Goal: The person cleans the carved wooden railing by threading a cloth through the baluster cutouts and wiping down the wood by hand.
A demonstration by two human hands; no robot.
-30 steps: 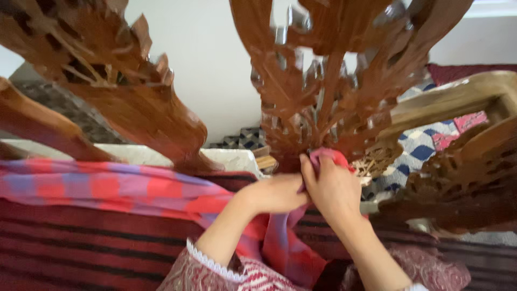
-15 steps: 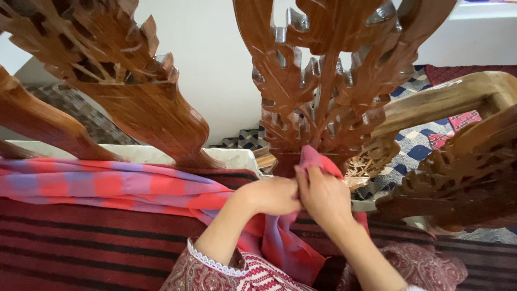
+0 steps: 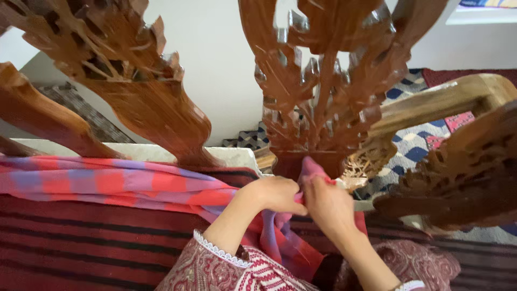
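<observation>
Wiping into the carved wooden panel [image 3: 323,102] works best, I think, with the cloth [image 3: 134,183] bunched small and pushed firmly into the grooves (its long end trails left over the striped cushion [image 3: 81,237]). Both hands meet at the panel's base: the left hand [image 3: 274,194] and the right hand [image 3: 326,205] are closed around the cloth, wrists bent forward.

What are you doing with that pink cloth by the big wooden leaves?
A person is holding a red and purple checked cloth with both hands. The left hand and the right hand pinch a bunched end of it together and press it against the base of a carved wooden panel shaped like leaves. The rest of the cloth trails off to the left over a dark red striped cushion. Another carved piece stands to the left.
</observation>
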